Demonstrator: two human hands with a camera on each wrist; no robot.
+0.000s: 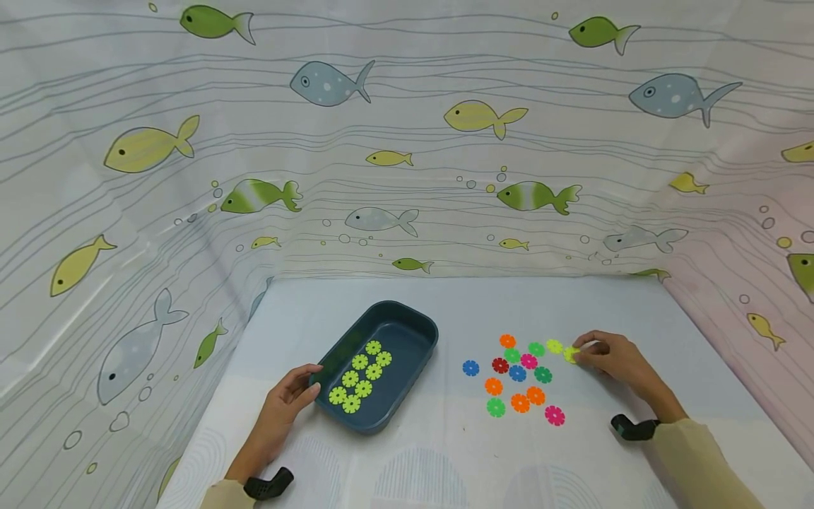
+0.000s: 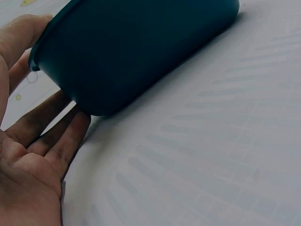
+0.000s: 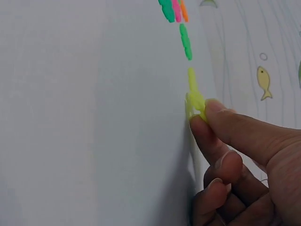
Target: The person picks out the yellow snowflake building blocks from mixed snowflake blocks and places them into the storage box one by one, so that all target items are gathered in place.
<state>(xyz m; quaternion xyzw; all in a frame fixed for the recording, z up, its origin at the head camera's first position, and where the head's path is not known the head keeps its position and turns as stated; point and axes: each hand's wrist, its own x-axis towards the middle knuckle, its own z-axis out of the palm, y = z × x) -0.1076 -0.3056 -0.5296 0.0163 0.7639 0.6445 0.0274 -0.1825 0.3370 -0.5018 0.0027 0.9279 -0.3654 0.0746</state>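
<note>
A dark blue-green plastic tray [image 1: 420,367] sits on the left of the table with several yellow-green notched discs [image 1: 363,389] in it. My left hand [image 1: 285,401] holds its near left end, with the thumb [image 2: 28,33] at the rim and other fingers against the lower wall in the left wrist view. At the right, my right hand [image 1: 610,357] pinches a yellow notched disc [image 3: 197,102] between thumb and forefinger, tilted up close over the tabletop. Beside it lies another yellow disc [image 1: 555,346], with a green disc [image 1: 537,349] just past that.
Loose notched discs lie right of the tray: several orange [image 1: 493,386], blue [image 1: 470,367], green [image 1: 496,407] and pink [image 1: 555,415] ones, and one dark red disc [image 1: 500,365]. A fish-printed sheet [image 1: 407,177] walls the white table [image 1: 458,466] at back and sides.
</note>
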